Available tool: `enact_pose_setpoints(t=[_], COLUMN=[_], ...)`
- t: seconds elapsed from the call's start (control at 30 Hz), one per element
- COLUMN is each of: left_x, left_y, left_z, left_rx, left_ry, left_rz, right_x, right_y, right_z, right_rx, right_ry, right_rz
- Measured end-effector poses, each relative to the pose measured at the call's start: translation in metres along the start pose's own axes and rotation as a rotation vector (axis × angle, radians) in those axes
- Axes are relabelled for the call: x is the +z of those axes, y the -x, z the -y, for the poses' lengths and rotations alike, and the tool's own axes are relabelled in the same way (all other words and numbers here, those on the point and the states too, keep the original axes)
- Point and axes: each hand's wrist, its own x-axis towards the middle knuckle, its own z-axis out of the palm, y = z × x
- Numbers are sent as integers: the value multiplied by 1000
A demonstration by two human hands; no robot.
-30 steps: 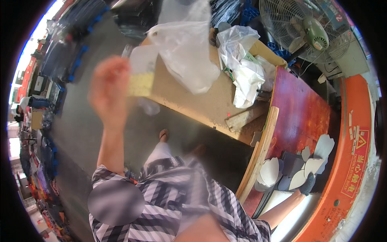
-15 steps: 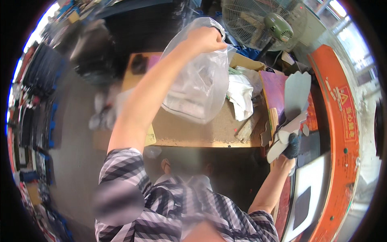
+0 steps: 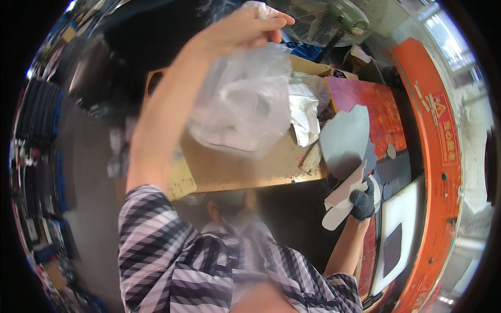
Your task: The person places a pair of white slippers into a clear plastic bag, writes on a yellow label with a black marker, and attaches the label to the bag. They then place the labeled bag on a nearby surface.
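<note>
My bare left hand (image 3: pixel 255 28) is up at the far side, its fingers closed on the top of a clear plastic bag (image 3: pixel 245 99). The bag hangs down over the brown table (image 3: pixel 224 172); something pale shows through its lower part, blurred. At the right, my right hand (image 3: pixel 364 201) wears a dark knitted glove and grips a bunch of grey insole-shaped pieces (image 3: pixel 344 135). They are flat, fan out and stick up past the table's right end.
Crumpled white plastic (image 3: pixel 303 112) lies on the table beside the bag. Behind stands a fan (image 3: pixel 313 23). An orange machine frame (image 3: pixel 436 120) rises at the right, with a white board (image 3: pixel 399 235) and a purple-red panel (image 3: pixel 370 101) near it. Dark stacks (image 3: pixel 39 109) line the left.
My left hand has gone higher and slightly left, and the bag hangs more bunched. My right hand has drawn the grey pieces leftward, nearer the table's corner. The whole view has shifted a little.
</note>
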Motion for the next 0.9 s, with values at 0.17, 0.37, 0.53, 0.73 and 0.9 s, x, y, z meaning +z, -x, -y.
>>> enact_pose_setpoints(t=[0.17,0.37,0.53,0.73,0.9], left_x=[-7,36,78,130,160], left_y=[141,251,317,355,361], left_z=[-78,-79,-66,-32,-17], left_rx=[-212,-372,-323,-401,-320], left_ry=[-320,-157,-32,-140,49], left_rz=[-93,-367,-474,-218,-321], right_x=[17,91,177,234,271], right_y=[-45,-55,-45,-21,-26], right_z=[15,-6,-44,-75,-107], right_rx=[-12,255,780,764,712], right_ry=[-17,-244,-349,-400,-57], right_rz=[181,328,683,434,147])
